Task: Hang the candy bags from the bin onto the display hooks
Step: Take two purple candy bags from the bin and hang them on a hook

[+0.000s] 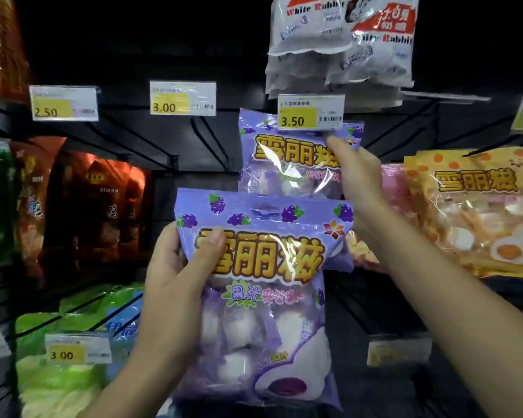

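Two purple grape candy bags in our hands at the 3.50 hook.

Our right hand (355, 167) pinches the upper right edge of the hanging purple bag (287, 158), which sits just under the 3.50 price tag (311, 112); whether its hole is fully on the hook we cannot tell, since the tag hides it. Our left hand (178, 267) grips the second purple bag (263, 294) by its upper left side, thumb pressed on the front, held low and in front of the first. We judge the risk to be the upper bag slipping off if we let go before it seats, or the held bag's hang hole (264, 208) missing the hidden hook tip. The orange bags (477, 212) hang close on the right and could be nudged.
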Tool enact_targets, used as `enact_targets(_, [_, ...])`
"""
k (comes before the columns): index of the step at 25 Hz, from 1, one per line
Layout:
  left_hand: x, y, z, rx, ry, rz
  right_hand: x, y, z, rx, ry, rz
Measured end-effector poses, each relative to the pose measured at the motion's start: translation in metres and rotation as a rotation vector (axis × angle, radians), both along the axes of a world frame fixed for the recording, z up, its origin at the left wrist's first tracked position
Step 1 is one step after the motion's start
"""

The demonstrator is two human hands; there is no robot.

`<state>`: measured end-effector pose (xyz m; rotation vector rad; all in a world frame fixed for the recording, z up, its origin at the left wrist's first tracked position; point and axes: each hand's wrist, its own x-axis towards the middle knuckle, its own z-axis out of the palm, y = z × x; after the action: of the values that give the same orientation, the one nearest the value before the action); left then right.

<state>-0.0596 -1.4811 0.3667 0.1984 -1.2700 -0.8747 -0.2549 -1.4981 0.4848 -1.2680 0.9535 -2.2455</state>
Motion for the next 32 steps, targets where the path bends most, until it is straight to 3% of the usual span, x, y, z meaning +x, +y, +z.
enact_targets(9, [-0.02, -0.002, 0.01, -0.029, 0.028, -0.019, -0.012, -0.008, -0.003, 0.072, 0.117, -0.018])
enact_targets(17, [-0.027, -0.031, 0.043, -0.091, -0.11, -0.009, -0.019, -0.002, 0.003, -0.004, 0.107, 0.024])
enact_targets(22, [-0.02, -0.055, 0.073, -0.112, -0.287, -0.289, -0.024, -0.002, 0.006, 0.107, 0.127, -0.117])
enact_targets(26, [-0.019, -0.067, 0.078, -0.146, -0.326, -0.31, -0.029, 0.0, 0.006, 0.009, 0.048, 0.141])
enact_targets(32, [-0.022, -0.075, 0.08, -0.207, -0.304, -0.284, -0.046, -0.005, 0.024, -0.084, 0.305, 0.127])
